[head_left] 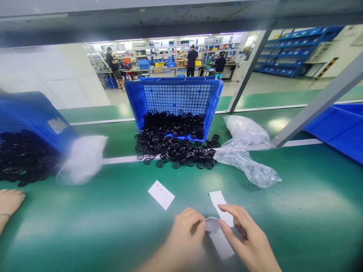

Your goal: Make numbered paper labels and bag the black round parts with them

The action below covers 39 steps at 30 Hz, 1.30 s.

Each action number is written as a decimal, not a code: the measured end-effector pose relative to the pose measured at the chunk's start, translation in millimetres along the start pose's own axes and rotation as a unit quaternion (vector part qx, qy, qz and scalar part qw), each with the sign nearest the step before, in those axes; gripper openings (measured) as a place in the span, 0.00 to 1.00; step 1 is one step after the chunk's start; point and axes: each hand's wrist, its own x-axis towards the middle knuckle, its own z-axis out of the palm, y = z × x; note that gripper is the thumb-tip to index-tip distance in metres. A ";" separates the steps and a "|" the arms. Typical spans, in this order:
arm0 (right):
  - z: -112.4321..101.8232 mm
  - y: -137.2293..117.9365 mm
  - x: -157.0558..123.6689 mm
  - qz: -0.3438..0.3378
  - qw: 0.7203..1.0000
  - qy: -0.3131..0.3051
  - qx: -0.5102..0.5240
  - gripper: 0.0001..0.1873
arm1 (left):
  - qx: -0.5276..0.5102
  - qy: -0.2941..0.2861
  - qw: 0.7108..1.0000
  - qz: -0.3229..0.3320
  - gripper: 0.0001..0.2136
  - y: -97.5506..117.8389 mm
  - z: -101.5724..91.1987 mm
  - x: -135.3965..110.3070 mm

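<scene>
My left hand (187,228) pinches a small white paper slip (212,224) between thumb and fingers, just above the green table. Beside it, my right hand (248,236) has thumb and forefinger apart, the thumb at the slip's right edge. One white slip (217,197) lies partly behind my right fingers. Below my hands is another white slip (221,243), partly covered by my right thumb. To the left of my hands, a white card (161,195) with small dark markings lies flat; the marks are too small to read.
A blue crate (174,81) on its side spills black wheel-like parts (181,151). Clear plastic bags (246,132) lie to its right. At left are another blue crate (42,117), a bag (85,158) and another person's hand (11,202). A metal post (314,109) slants at right.
</scene>
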 end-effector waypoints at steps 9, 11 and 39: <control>-4.0 -9.9 7.0 -0.152 0.972 -0.129 -0.126 0.06 | 0.078 0.023 0.989 0.122 0.10 -6.6 7.0 0.7; -1.6 -8.6 5.1 -0.143 0.975 -0.115 -0.129 0.05 | 0.048 0.024 0.993 0.102 0.08 -6.0 4.6 -0.4; -13.4 -20.8 3.4 -0.022 0.977 -0.204 0.064 0.09 | -0.037 0.016 0.997 0.068 0.08 -1.0 -1.6 -3.8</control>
